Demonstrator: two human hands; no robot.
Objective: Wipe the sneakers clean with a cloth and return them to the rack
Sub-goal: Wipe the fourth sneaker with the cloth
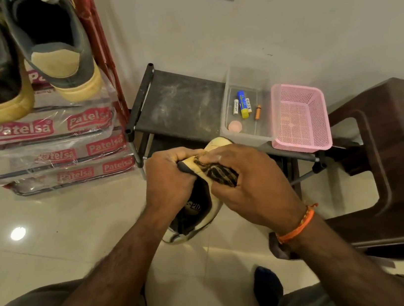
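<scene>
While the left hand (171, 180) gripped the sneaker (198, 205) above the floor, the right hand (246, 180) pressed the bunched cloth (220, 173) against its side; wiping was underway, racking judged next.

The sneaker (198, 205) you hold is cream-yellow outside with a black lining and a grey edge, and the cloth (220, 173) on it is dark with a pale, tan striped pattern; your right wrist carries an orange thread band (298, 227). The two sneakers on the rack (22, 61) are dark grey with tan heel patches and yellowish soles; under them the clear wrap (45, 138) shows red labels with white lettering, beside a red frame (103, 50). The low shelf (178, 101) is black and dust-streaked; the basket (300, 118) is pink mesh; the clear tub (248, 99) holds white, blue-and-yellow and orange batteries (242, 104); the stool (392, 165) is dark brown; the floor (52, 238) is glossy cream tile.
</scene>
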